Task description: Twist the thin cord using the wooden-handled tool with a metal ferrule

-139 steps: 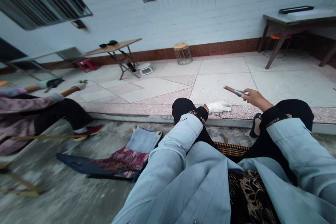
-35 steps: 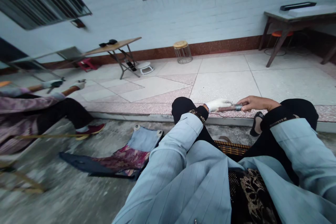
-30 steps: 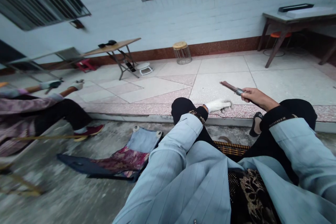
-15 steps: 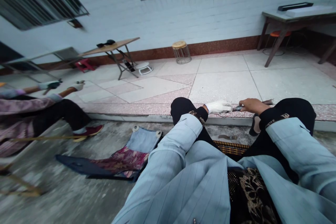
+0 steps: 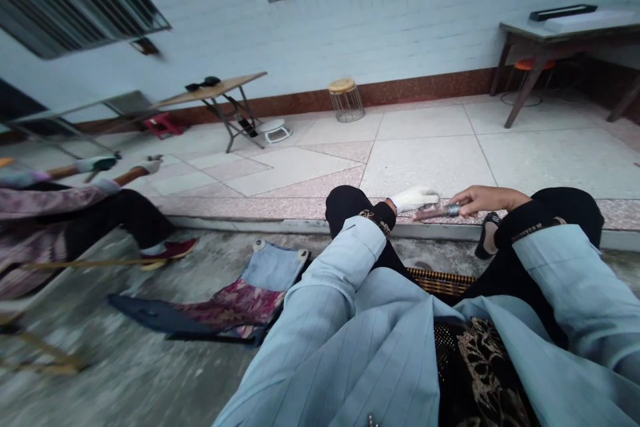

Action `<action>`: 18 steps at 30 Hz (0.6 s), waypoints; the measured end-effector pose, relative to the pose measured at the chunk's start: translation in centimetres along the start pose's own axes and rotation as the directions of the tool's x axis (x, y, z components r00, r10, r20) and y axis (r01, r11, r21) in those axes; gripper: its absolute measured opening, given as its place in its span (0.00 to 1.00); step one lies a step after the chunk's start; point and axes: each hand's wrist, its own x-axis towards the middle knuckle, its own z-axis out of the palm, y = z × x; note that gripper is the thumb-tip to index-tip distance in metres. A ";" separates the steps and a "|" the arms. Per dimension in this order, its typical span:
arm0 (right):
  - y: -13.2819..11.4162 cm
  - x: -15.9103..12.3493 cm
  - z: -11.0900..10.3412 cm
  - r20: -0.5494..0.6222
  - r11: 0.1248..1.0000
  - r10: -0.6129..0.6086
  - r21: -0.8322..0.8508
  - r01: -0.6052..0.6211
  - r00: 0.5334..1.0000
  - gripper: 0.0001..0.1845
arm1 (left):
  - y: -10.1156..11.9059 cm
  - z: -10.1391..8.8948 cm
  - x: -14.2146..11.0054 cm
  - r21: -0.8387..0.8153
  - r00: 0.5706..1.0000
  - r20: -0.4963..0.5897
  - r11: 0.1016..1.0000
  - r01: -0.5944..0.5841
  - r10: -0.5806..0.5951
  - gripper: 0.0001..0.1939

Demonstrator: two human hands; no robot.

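My left hand (image 5: pixel 414 199), in a white knit glove, is above the step edge beside my left knee. Its fingers are curled closed, and what they hold, if anything, is too small to make out. My bare right hand (image 5: pixel 484 200) grips the right end of a short brown rod with a grey metallic-looking band (image 5: pixel 440 212). The rod points left, its far end just below the gloved fingertips; whether they touch I cannot tell.
A folding seat with patterned cloth (image 5: pixel 235 303) lies on the concrete to my left. Farther left sits another person with gloved hands (image 5: pixel 147 165). Ahead are the raised tiled step (image 5: pixel 420 163), a wooden-topped wire stool (image 5: pixel 343 87), a folding table (image 5: pixel 220 88) and a dark table (image 5: pixel 535 33).
The rod in my right hand has turned: it stuck out to the right of the hand before and now points left. The gloved hand has shifted slightly left, away from the rod's band.
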 end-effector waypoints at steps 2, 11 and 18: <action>-0.2 0.3 0.1 -0.172 0.990 -0.026 0.129 0.049 0.985 0.29 | 0.5 0.7 0.2 -0.002 1.000 -0.009 1.000 -0.012 0.012 0.19; 0.0 2.9 -0.8 -0.704 0.951 0.167 0.299 0.075 0.690 0.19 | 0.8 1.2 -1.2 0.028 0.998 0.065 1.000 0.008 -0.010 0.16; -0.6 4.9 -1.9 -0.562 0.733 0.100 -0.516 -0.443 0.821 0.17 | 2.6 -1.5 -2.1 0.267 0.999 0.021 0.963 -0.039 0.034 0.11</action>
